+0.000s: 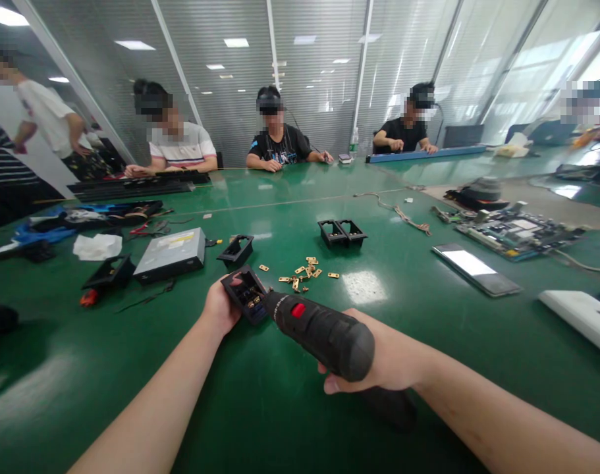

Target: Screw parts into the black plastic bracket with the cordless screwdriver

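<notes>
My left hand [220,306] grips a small black plastic socket housing [245,294] with brass parts inside, held tilted above the green table [260,408]. My right hand [379,359] is wrapped around the handle of a black electric screwdriver [324,332] with a red switch. The screwdriver's tip points into the housing. Several loose brass contact pieces [304,271] lie scattered on the table just beyond the housing.
Two more black housings [342,232] and a single one [236,250] sit further out. A grey optical drive [171,253], a white cloth [97,247], a circuit board [514,230], a phone [475,268] and a white device [579,319] lie around. Several people sit at the far side.
</notes>
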### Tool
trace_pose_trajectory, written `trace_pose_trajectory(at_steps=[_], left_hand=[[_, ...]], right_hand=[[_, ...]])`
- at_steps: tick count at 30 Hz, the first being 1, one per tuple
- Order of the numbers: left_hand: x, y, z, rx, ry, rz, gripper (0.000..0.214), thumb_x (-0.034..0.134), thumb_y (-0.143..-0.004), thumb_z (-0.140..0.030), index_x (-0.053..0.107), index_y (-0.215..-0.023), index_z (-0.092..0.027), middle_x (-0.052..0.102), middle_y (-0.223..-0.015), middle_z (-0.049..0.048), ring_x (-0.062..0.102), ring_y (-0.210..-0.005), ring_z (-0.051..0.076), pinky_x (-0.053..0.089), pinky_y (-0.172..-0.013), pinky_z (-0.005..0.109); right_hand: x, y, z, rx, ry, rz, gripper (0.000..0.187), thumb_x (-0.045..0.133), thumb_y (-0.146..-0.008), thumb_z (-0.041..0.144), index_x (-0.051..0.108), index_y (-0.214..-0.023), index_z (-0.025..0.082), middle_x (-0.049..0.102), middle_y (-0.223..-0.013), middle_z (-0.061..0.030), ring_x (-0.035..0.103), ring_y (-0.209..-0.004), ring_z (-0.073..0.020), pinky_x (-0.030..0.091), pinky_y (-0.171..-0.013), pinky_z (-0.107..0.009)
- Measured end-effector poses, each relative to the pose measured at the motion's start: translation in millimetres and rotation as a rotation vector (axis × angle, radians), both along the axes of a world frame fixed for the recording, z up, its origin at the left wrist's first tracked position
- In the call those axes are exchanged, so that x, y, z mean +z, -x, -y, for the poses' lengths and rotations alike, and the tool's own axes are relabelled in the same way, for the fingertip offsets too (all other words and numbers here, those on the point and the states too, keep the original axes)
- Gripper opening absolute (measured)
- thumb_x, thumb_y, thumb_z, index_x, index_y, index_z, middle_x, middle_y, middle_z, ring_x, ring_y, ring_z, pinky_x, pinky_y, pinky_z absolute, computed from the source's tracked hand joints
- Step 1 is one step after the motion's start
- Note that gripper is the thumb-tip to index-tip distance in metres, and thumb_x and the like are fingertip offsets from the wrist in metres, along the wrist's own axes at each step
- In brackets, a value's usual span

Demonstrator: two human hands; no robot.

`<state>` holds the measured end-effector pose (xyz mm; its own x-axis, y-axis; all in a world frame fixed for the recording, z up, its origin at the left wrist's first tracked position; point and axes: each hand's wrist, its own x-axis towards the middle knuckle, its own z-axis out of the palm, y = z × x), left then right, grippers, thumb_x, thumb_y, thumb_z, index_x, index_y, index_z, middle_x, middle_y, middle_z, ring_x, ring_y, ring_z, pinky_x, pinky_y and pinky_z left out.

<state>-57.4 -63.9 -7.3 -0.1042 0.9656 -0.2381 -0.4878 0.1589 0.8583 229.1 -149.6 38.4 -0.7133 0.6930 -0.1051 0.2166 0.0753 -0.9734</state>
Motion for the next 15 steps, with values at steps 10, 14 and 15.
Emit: trace_pose_trajectory(at_steps=[10,14,15], left_hand=[[-0.4,-0.7,-0.2,0.026,0.035,0.033,0.024,0.051,-0.065,-0.017,0.064,-0.084,-0.012,0.068,-0.074,0.0113,0.066,-0.065,0.027,0.056,-0.066,0.044],[1.9,-3.0,1.0,0.030,0.021,0.043,0.026,0.051,-0.064,-0.015,0.064,-0.086,-0.013,0.068,-0.073,0.0097,0.066,-0.065,0.027,0.056,-0.064,0.042],[2.0,-3.2,1.1,0.032,0.015,0.042,0.027,0.051,-0.064,-0.015,0.064,-0.087,-0.013,0.068,-0.073,0.0094,0.066,-0.065,0.026,0.056,-0.063,0.042]], right_hand=[[-2.9,-0.6,-0.7,0.013,0.035,-0.051,0.041,0.088,-0.065,0.027,0.066,-0.097,0.016,0.067,-0.080,-0.0017,0.062,-0.071,-0.0169,0.052,-0.065,-0.029],[-3.7,-0.6,-0.5,0.007,0.033,-0.061,0.043,0.089,-0.063,0.026,0.067,-0.098,0.016,0.067,-0.080,-0.0011,0.061,-0.070,-0.0164,0.051,-0.064,-0.028],[-3.7,-0.5,-0.3,0.008,0.031,-0.065,0.043,0.090,-0.063,0.027,0.067,-0.098,0.016,0.066,-0.079,-0.0009,0.061,-0.070,-0.0161,0.051,-0.064,-0.028]])
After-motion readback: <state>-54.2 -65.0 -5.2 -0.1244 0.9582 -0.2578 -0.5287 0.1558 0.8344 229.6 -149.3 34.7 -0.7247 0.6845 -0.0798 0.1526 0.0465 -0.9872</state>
